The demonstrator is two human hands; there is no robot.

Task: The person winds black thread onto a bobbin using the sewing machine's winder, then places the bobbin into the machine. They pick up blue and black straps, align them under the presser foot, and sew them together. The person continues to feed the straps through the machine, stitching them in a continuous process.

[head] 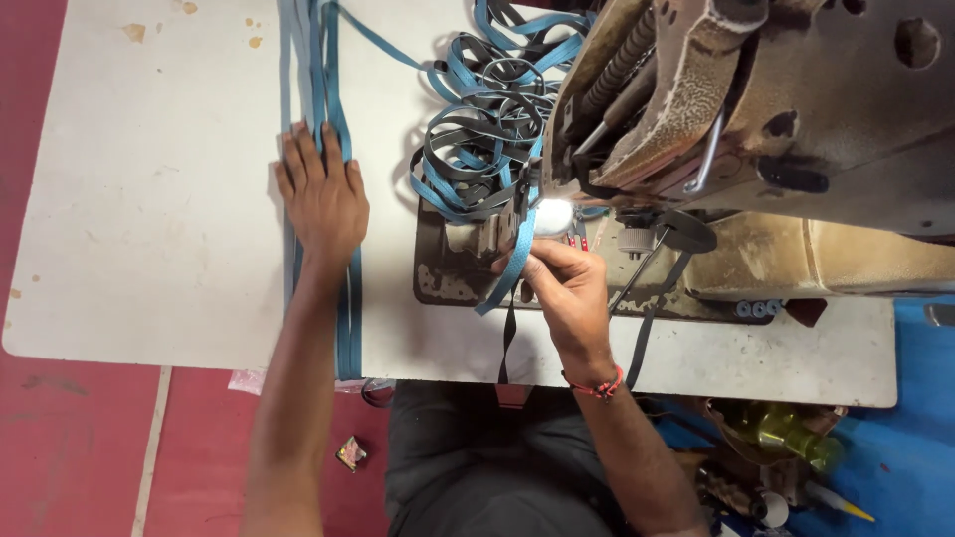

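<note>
Nearby — right hand [562, 288] pinching blue strap [509, 264]

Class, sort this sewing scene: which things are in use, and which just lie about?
In use: blue strap pinched by right hand; blue straps under left hand; sewing machine.
Lying about: tangled strap pile; yellow-green bottle; small wrapper.

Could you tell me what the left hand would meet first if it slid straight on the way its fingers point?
The left hand lies flat on long blue webbing straps; straight ahead, only more strap and the white tabletop show up to the picture's edge.
</note>
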